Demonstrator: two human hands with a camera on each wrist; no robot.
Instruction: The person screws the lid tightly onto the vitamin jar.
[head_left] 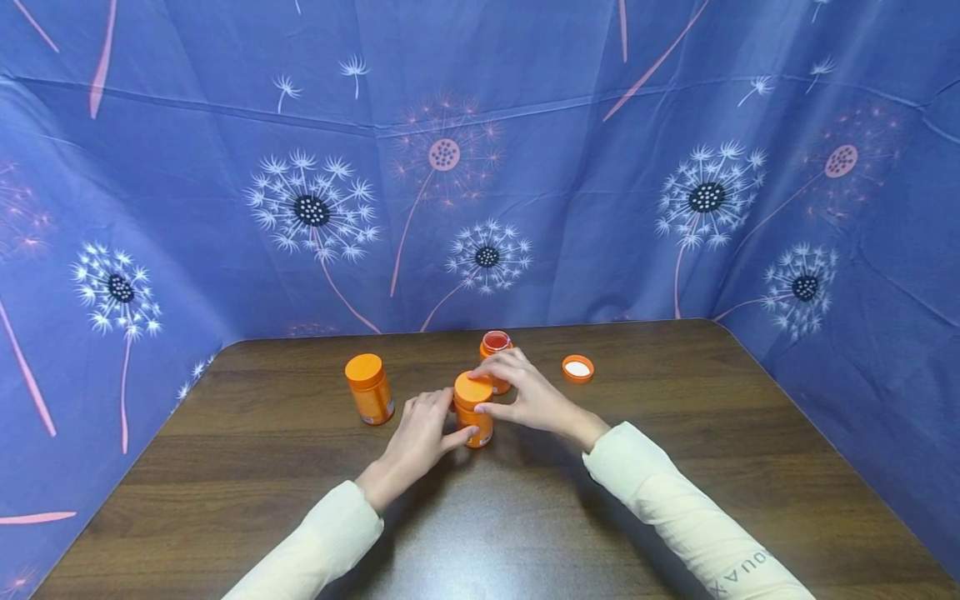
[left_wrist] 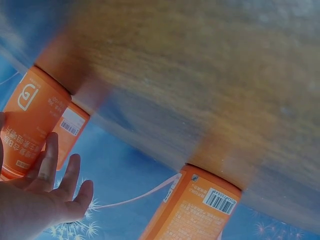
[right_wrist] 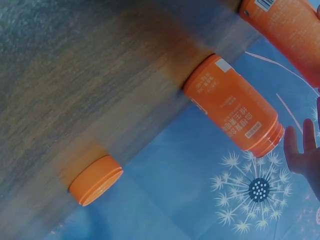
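Orange plastic, a closed cylindrical jar with a flat screw lid [head_left: 370, 389] stands upright at the left of a brown wood-grain table [head_left: 187, 508], near the person's left hand but apart from it.

Next comes the left hand [head_left: 422, 432], in a pale sleeve, reaching forward and to the right. It holds the body of a second lidded orange plastic jar [head_left: 474, 427], thumb across the near side and fingers round the left. Where the fingertips end on the far side is hard to make out, as the jar hides them.

That second jar is the thing between the hands: upright, its long axis vertical, its flat round lid [head_left: 473, 387] on top. Neither hand is nearer, since both touch it; the left is low on the body, the right high on the lid.

Just behind it and slightly to its right stands a third orange jar, uncovered, with its round mouth [head_left: 496, 341] facing up.

From the right comes the right hand [head_left: 531, 394], curved over the second jar's lid and pinching its edge between thumb and fingers.

Farthest right, well apart from that jar, a loose orange cap with a white lining [head_left: 577, 368] lies hollow side up.
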